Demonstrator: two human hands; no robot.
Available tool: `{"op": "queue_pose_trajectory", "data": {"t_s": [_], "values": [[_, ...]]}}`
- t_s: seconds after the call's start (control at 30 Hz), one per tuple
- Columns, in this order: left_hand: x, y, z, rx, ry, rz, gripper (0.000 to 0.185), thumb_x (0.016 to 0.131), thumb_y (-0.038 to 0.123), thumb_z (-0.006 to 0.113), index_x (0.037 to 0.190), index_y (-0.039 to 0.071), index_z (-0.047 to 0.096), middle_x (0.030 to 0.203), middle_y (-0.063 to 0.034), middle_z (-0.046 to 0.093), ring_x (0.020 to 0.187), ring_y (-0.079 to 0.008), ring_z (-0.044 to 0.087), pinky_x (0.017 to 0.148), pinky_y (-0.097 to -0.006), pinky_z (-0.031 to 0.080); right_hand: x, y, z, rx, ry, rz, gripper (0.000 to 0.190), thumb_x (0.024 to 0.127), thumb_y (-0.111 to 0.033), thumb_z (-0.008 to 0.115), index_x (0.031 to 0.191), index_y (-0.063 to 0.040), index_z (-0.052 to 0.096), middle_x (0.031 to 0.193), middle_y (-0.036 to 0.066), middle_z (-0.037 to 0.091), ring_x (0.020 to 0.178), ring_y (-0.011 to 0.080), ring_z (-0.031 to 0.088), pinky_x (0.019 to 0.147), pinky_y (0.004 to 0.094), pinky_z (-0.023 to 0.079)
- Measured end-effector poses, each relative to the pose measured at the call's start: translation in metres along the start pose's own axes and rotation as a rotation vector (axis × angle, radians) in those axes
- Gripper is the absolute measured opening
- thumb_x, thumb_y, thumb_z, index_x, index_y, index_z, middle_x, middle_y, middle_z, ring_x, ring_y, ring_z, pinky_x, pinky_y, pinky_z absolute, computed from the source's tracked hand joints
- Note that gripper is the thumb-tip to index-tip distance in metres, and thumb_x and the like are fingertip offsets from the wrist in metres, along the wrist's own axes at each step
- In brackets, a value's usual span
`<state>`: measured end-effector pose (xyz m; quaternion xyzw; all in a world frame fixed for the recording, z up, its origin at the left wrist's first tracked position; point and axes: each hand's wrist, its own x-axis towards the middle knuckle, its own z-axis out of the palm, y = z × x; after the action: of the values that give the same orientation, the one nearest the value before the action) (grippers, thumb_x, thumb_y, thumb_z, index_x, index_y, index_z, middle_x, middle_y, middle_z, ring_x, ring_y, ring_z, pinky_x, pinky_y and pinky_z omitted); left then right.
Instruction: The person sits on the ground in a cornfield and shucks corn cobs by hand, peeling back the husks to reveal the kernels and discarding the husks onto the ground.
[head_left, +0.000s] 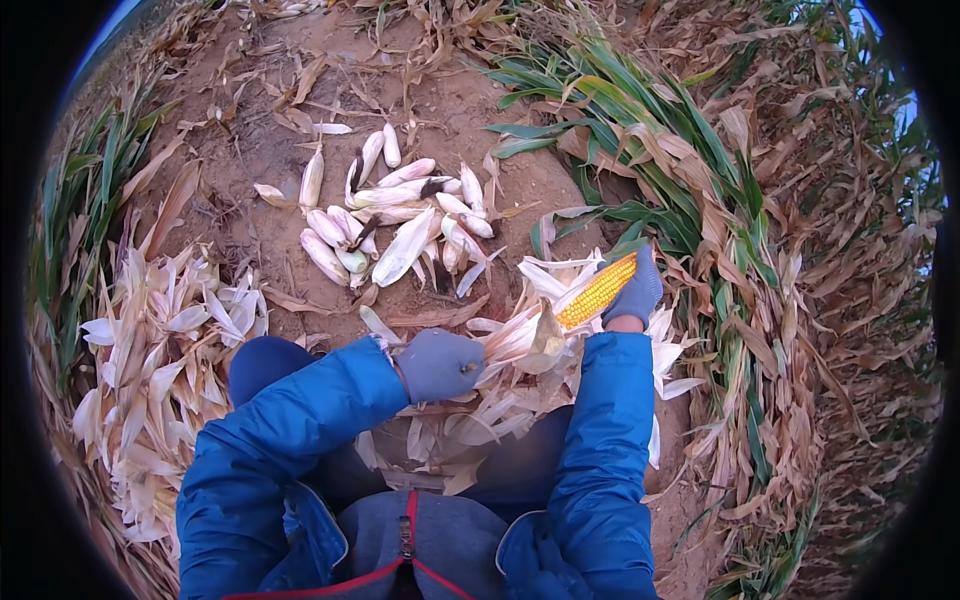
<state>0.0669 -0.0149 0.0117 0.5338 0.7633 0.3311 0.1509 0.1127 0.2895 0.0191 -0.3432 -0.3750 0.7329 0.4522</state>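
Observation:
A bare yellow corn cob (598, 292) slants up to the right, its kernels showing along most of its length. My right hand (636, 289), in a grey knit glove, is wrapped around its upper end. Pale husk leaves (517, 341) stretch from the cob's lower end towards my left hand (441, 364). That hand, gloved in grey too, is closed around the gathered husk; its fingertips are hidden from above. Beyond my hands lies a loose group of ears in pale, pink-tinged husks (390, 196) on the soil.
Heaped dry husks (169, 360) lie to my left. Cut corn stalks with green and brown leaves (720, 217) are piled along the right, and more green leaves (82, 187) stand at far left. Brown soil (247, 142) carries scattered leaf scraps. My bent knee (266, 364) is beside my left forearm.

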Motion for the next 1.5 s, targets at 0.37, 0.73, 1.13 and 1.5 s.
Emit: {"op": "queue_pose_trajectory", "data": {"t_s": [0.37,0.73,1.13,1.5], "values": [[0.042,-0.011,-0.009,-0.223,0.192,-0.261,0.061,0.075,0.052,0.065,0.118,0.01,0.055,0.112,-0.0168,0.059,0.102,-0.0343,0.058,0.087,-0.0407,0.047,-0.058,0.015,0.05,-0.029,-0.366,0.132,0.049,0.095,-0.051,0.043,0.106,-0.005,0.056,0.076,0.009,0.059,0.062,0.0213,0.056,0.059,0.0322,0.051],[0.055,-0.009,-0.007,-0.593,-0.014,-0.254,0.072,0.063,0.047,0.077,0.118,0.006,0.055,0.105,-0.014,0.064,0.096,-0.0266,0.062,0.086,-0.0349,0.047,-0.093,0.059,0.052,-0.372,-0.676,-0.049,0.028,0.093,-0.023,0.047,0.104,0.0,0.058,0.093,0.013,0.063,0.081,0.0213,0.062,0.072,0.0311,0.051],[0.051,-0.022,-0.013,-0.753,-0.297,-0.285,0.061,0.058,0.012,0.081,0.113,0.001,0.057,0.105,-0.0072,0.062,0.093,-0.016,0.059,0.085,-0.0283,0.047,-0.118,0.04,0.058,0.01,-0.649,0.574,0.052,0.097,-0.046,0.037,0.105,0.002,0.056,0.085,0.013,0.061,0.072,0.0222,0.061,0.065,0.0308,0.052],[0.05,-0.02,-0.016,-0.953,-0.351,-0.229,0.057,0.056,0.007,0.08,0.109,0.003,0.06,0.101,-0.008,0.065,0.093,-0.0163,0.06,0.084,-0.0297,0.048,-0.118,0.043,0.05,-0.114,-0.739,0.183,0.028,0.094,-0.027,0.052,0.086,-0.001,0.06,0.081,0.006,0.06,0.069,0.0159,0.058,0.061,0.0277,0.048]]}}
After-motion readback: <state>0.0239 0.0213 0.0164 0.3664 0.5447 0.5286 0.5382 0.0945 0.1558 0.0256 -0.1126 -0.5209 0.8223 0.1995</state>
